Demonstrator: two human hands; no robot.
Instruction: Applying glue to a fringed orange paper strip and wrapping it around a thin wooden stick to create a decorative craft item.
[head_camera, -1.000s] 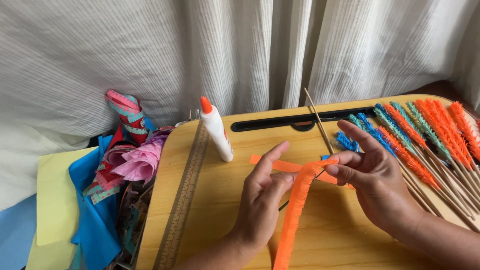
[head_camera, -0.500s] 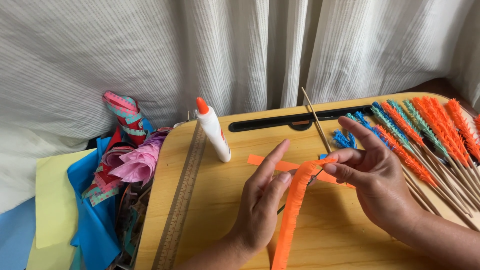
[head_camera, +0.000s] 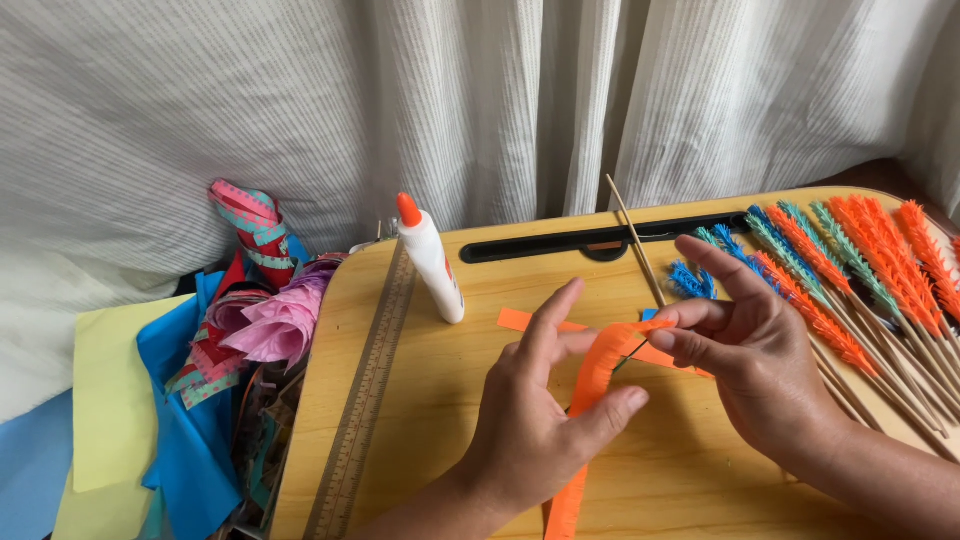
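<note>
While a fringed orange paper strip (head_camera: 590, 400) is pinched between the left hand (head_camera: 535, 430) thumb and fingers above the wooden desk (head_camera: 420, 400), its upper end is pinched by the right hand (head_camera: 750, 355) against a thin wooden stick (head_camera: 636, 243). A glue bottle (head_camera: 430, 258) is stood just beside.

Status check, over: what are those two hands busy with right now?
Left hand and right hand both pinching the orange fringed paper strip. Thin wooden stick at right fingertips. Glue bottle upright, clear of the hands.
</note>
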